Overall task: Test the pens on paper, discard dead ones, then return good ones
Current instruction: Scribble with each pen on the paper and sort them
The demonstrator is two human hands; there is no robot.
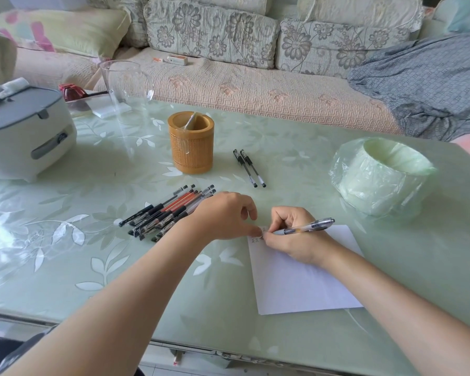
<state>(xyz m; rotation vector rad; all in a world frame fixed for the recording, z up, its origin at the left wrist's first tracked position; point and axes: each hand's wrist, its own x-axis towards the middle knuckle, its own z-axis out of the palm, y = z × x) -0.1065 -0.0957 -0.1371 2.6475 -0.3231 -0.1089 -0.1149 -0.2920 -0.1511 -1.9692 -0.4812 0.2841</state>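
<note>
The pen [310, 226] under test is in the right hand [291, 237], whose grip is closed round its front end between thumb and fingers. Its tip is down on the top left corner of a white sheet of paper [296, 283], and its clear barrel slants back over the hand to the right. A few small written marks show on the paper beside the tip. The left hand [225, 215] lies just to the left with bent fingers and its thumb tip at that same corner; whether its grip pinches the sheet or only presses on it cannot be told. Behind the left wrist a pile of pens [166, 213], black and orange, lies loose on the table [120, 267], all pointing roughly the same way. Two more black pens [248, 166] lie side by side farther back, apart from the pile. Near them stands a round bamboo pen holder [192, 147], upright, with a piece of clear plastic film showing inside it. To the right sits a round bin [377, 191] lined with a pale green plastic bag; its bottom is out of sight. At the far left are a white rice cooker [25, 131] with a grey lid and a clear glass jar [126, 82]. A flowered sofa [255, 85] runs behind the table, with a grey cloth [432, 85] on it.
</note>
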